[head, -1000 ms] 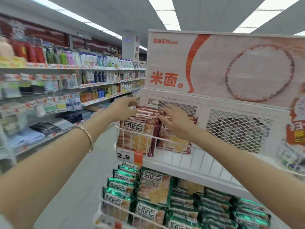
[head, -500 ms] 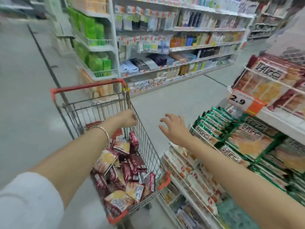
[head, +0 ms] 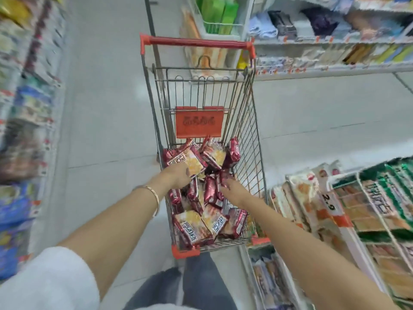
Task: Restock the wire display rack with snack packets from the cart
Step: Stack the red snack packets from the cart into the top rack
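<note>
The wire shopping cart (head: 248,130) with a red handle stands straight ahead of me, and several red snack packets (head: 201,224) lie piled in its near half. My left hand (head: 176,176), a bangle on its wrist, grips the lower edge of one red packet (head: 192,161) on top of the pile. Just to its right, my right hand (head: 229,186) reaches down among the packets with its fingertips at a dark red one (head: 211,189). Blur hides whether it holds that one. The wire display rack (head: 357,189) is at my right.
The rack's lower tiers hold green packets (head: 395,175) and pale orange ones (head: 306,195), with a 2.9 price tag (head: 329,203). Store shelves line the aisle at far right (head: 324,70) and left (head: 26,108). Grey floor lies on both sides of the cart.
I turned away from the rack's top basket toward the cart. Both hands left the rack, crossed over empty, and dropped into the cart's packet pile, the left now on a packet.
</note>
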The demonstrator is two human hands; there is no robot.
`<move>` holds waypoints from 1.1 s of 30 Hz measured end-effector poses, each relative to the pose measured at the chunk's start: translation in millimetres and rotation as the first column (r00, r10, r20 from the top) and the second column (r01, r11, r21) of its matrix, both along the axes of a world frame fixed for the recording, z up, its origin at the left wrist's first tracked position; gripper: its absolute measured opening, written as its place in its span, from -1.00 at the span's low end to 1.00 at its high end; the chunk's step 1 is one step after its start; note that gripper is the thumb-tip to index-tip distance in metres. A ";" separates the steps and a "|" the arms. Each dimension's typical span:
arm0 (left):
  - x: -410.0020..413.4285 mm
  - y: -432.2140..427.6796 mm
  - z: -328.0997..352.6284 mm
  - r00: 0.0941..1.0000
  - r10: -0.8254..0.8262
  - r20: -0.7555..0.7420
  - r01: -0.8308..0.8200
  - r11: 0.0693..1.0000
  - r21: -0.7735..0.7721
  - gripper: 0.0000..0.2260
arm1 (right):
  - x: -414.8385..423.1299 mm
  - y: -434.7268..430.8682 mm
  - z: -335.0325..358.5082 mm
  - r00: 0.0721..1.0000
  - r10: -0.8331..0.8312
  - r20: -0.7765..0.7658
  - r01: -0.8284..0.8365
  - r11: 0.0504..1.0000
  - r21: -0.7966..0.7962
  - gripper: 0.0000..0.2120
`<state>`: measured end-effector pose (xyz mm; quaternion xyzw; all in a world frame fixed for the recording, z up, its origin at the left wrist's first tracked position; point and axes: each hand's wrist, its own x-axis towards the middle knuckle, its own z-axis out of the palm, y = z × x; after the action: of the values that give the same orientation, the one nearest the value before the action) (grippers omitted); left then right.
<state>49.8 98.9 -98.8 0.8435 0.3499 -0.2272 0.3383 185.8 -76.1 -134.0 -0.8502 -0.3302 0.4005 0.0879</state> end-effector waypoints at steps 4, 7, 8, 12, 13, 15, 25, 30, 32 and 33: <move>-7.9 -15.7 -41.1 0.986 0.152 -0.067 -0.157 0.985 -0.075 -0.80 | 20.8 44.2 -31.6 0.988 -0.112 -0.106 0.117 0.992 0.045 -0.47; -7.5 -20.5 -52.6 0.944 0.311 -0.112 -0.324 0.938 -0.126 -0.89 | 45.0 82.1 -47.9 0.969 -0.183 -0.165 0.198 0.977 0.079 -0.44; -6.6 -20.5 -57.0 0.926 0.357 -0.124 -0.373 0.917 -0.143 -0.89 | 51.3 94.5 -51.9 0.963 -0.197 -0.183 0.213 0.974 0.075 -0.42; 0.7 -18.2 -69.3 0.789 0.600 -0.128 -0.612 0.753 -0.242 -0.74 | 60.5 132.4 -88.9 0.940 -0.197 -0.278 0.213 0.977 0.029 -0.15; 2.3 -17.9 -73.6 0.745 0.654 -0.132 -0.662 0.701 -0.263 -0.77 | 55.6 136.6 -100.4 0.943 -0.168 -0.288 0.179 0.984 0.010 -0.11; 5.5 -17.9 -81.5 0.660 0.740 -0.130 -0.741 0.613 -0.276 -0.91 | 48.2 139.8 -115.8 0.961 -0.050 -0.273 0.050 0.999 -0.006 -0.26; 34.9 0.3 -76.1 0.291 0.893 -0.344 -0.661 -0.073 -0.746 -0.45 | 113.1 75.9 -83.0 0.723 -0.094 -0.684 0.100 0.994 -0.031 -0.64; 31.4 -0.3 -74.7 0.441 0.804 -0.399 -0.654 -0.016 -0.756 -0.73 | 112.8 49.0 -92.4 0.630 -0.088 -0.771 0.093 0.995 -0.038 -0.73; 28.3 -2.2 -79.7 0.371 0.838 -0.400 -0.702 -0.029 -0.711 -0.70 | 101.1 44.1 -96.1 0.511 -0.124 -0.851 0.123 0.990 -0.070 -0.70; 26.9 -1.5 -82.2 0.320 0.864 -0.388 -0.720 -0.044 -0.693 -0.72 | 94.8 39.7 -101.2 0.462 -0.186 -0.867 0.193 0.975 -0.106 -0.64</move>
<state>76.7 97.4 -181.0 0.2487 0.5999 -0.0429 0.7592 280.6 -36.4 -235.2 -0.5605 -0.1449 0.7622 0.2898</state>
